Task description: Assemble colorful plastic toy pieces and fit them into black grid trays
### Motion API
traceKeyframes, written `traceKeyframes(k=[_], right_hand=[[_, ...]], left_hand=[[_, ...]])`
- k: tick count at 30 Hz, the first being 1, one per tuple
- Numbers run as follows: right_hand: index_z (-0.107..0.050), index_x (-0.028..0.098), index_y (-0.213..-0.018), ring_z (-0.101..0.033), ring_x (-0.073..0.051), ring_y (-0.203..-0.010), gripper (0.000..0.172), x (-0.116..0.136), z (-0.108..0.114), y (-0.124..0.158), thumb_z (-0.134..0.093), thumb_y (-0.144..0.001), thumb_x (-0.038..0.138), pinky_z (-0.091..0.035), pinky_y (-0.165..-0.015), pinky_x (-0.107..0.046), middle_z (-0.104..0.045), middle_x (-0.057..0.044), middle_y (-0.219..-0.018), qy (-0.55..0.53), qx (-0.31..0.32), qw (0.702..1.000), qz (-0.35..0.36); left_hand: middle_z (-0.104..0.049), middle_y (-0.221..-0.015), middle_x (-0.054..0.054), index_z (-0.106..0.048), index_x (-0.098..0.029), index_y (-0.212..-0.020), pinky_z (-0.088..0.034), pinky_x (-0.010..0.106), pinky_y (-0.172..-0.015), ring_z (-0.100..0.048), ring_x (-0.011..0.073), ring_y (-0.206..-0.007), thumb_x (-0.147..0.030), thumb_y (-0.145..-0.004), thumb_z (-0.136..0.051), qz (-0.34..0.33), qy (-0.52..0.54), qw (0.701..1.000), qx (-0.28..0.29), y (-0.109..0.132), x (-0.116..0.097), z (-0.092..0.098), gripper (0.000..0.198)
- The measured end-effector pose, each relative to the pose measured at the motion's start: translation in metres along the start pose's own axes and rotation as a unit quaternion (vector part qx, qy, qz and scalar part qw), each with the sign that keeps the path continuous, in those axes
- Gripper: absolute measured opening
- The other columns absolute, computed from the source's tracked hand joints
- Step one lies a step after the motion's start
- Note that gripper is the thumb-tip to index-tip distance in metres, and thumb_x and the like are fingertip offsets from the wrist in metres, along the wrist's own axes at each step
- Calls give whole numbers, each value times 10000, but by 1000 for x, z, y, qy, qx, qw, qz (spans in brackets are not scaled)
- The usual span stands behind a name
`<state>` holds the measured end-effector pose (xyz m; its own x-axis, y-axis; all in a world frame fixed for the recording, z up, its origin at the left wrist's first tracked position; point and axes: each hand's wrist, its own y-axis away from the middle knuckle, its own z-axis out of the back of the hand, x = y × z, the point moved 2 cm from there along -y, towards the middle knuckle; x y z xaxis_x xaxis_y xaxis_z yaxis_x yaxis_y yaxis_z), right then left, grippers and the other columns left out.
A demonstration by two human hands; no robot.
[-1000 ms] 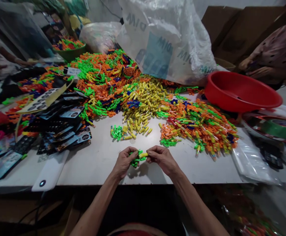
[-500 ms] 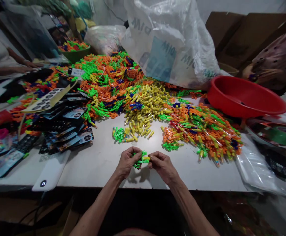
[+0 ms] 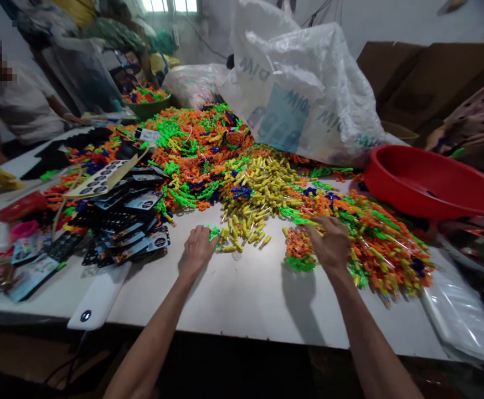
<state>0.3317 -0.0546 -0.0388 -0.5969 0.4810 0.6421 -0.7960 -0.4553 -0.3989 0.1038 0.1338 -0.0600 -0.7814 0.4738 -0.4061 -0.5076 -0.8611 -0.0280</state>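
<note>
Half a second before, both hands had met close to the near edge of the bench (image 3: pixel 242 310), pinching a green piece and a yellow one between them; now they had parted and gone forward to the heaps, and that joined pair was no longer to be seen in either hand. The left hand (image 3: pixel 197 249) lay knuckles up with its fingers curled loosely. Its fingertips touched a small green piece (image 3: pixel 214 233) just ahead, and the loose yellow pieces (image 3: pixel 246 224) lay just to its right. Whether it gripped anything under the curl could not be told. The right hand (image 3: pixel 331 244) was palm down, fingers spread fairly wide and closed on nothing. It rested on the near edge of the orange and green heap (image 3: pixel 370 244), with a clump of orange and green pieces (image 3: pixel 298 252) just to its left. A red basin (image 3: pixel 428 183) stood beyond the right hand, further right. A stack of black cards (image 3: pixel 129 221) lay to the left of the left hand, and a white device (image 3: pixel 98 296) lay nearer the edge on that side. Behind the heaps, well beyond both hands, slumped a big plastic bag (image 3: pixel 308 94).
</note>
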Motion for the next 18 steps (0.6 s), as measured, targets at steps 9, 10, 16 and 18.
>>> traceKeyframes(k=[9, 10, 16, 18], right_hand=[[-549, 133, -1069, -598, -242, -870, 343, 37, -93, 28, -533, -780, 318, -385, -635, -280, -649, -130, -978, 162, 306, 938, -35], [-546, 142, -1083, -598, -228, -859, 360, 34, -95, 28, -546, -760, 301, -377, -613, -265, -653, -113, -970, 142, 311, 939, -40], [-645, 163, -784, -594, -189, -695, 181, 16, -94, 30, -610, -650, 278, -352, -534, -230, -656, -40, -713, 40, 306, 941, -139], [-637, 164, -719, -583, -178, -664, 135, 17, -93, 36, -592, -650, 271, -350, -523, -228, -642, -31, -676, 26, 303, 942, -143]], left_hand=[[-564, -1017, 98, -541, -188, -932, -395, 345, -798, -497, 256, -1009, -213, -728, -536, -16, -94, 995, 41, -11, 6, -7, 205], [-564, -1011, 96, -541, -189, -924, -397, 340, -789, -501, 252, -997, -194, -723, -530, -29, -87, 995, 30, -9, 7, -7, 201], [-600, -802, 28, -563, -193, -842, -404, 307, -754, -553, 202, -843, -141, -697, -523, 9, 124, 990, -71, 2, 18, -9, 159], [-578, -697, -4, -572, -181, -774, -409, 275, -672, -546, 169, -724, -185, -663, -569, 65, 272, 957, -78, 9, 21, -10, 111]])
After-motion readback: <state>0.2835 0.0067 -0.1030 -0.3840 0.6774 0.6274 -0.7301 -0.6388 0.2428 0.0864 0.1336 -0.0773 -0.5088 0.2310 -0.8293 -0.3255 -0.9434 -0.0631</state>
